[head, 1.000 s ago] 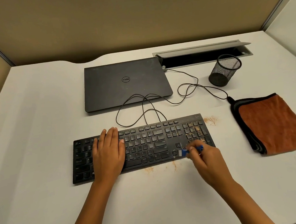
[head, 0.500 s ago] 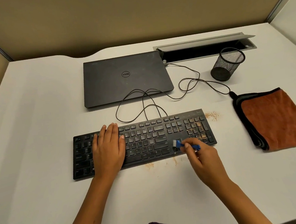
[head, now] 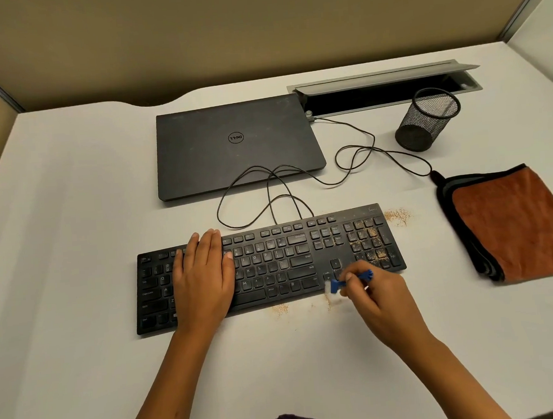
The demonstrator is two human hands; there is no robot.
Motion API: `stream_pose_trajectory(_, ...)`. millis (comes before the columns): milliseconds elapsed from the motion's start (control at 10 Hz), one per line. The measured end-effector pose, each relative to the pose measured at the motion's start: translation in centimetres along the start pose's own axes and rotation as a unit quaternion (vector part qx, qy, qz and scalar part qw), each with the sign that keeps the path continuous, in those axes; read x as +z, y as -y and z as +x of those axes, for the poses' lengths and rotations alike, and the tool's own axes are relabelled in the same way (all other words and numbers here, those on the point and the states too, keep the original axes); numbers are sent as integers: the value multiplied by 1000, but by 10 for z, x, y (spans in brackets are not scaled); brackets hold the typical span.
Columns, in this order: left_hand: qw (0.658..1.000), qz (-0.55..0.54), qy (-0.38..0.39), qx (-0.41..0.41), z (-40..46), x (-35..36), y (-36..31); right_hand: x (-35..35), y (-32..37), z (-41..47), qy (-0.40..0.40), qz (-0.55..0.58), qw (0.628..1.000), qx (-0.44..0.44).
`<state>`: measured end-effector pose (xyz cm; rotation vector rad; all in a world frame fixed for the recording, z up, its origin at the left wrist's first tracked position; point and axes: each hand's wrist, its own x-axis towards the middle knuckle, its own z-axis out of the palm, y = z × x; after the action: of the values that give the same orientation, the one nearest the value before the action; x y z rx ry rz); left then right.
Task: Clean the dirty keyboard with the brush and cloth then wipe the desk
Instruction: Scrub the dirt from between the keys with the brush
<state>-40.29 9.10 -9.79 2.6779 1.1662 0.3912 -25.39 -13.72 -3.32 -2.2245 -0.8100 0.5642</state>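
Left hand: the left hand [head: 203,280] lies flat, fingers straight, pressing on the left half of the keyboard [head: 269,268] and steadying it.
Right hand: the right hand [head: 378,303] pinches the small blue brush [head: 350,280] by its handle, fingers curled round it.
Brush: its pale bristles point left and sit at the keyboard's near edge, by the arrow keys.
Keyboard: long axis runs left to right across the bench [head: 83,370], its cable [head: 300,188] looping to the far side.
Dirt: brown crumbs [head: 369,245] cling to the number pad, just far and right of the brush; more lie on the bench [head: 398,216] off the far right corner and along the near edge.
Key relation: the dirtiest keys lie beyond the right hand, so the brush likely needs to travel farther and right.
Cloth: the orange cloth [head: 512,225] lies folded well to the right, nearer the right hand, untouched.
Progress: judged early; brushing is under way, wiping not yet begun.
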Motion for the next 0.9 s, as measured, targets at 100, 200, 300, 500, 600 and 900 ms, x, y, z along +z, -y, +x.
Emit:
stream_pose_trajectory(100, 1000, -2, -2, 1, 0, 0, 0, 2, 3, 0, -19, 7, 1000, -4)
stream_pose_trajectory(200, 1000, 0, -1, 1, 0, 0, 0, 6, 5, -2, 27, -20, 999, -10)
stream_pose_trajectory(300, 1000, 2, 0, 0, 0, 0, 0, 5, 5, -3, 30, -12, 999, -8)
stream_pose_trajectory(500, 1000, 4, 1, 0, 0, 0, 1, 8, 6, -7, -29, 9, 999, -18)
stream_pose_trajectory(600, 1000, 3, 1, 0, 0, 0, 0, 13, 4, -12, 24, -11, 999, -19)
stream_pose_trajectory(900, 1000, 2, 3, -1, 0, -1, 0, 10, 3, -14, 19, -9, 1000, -19)
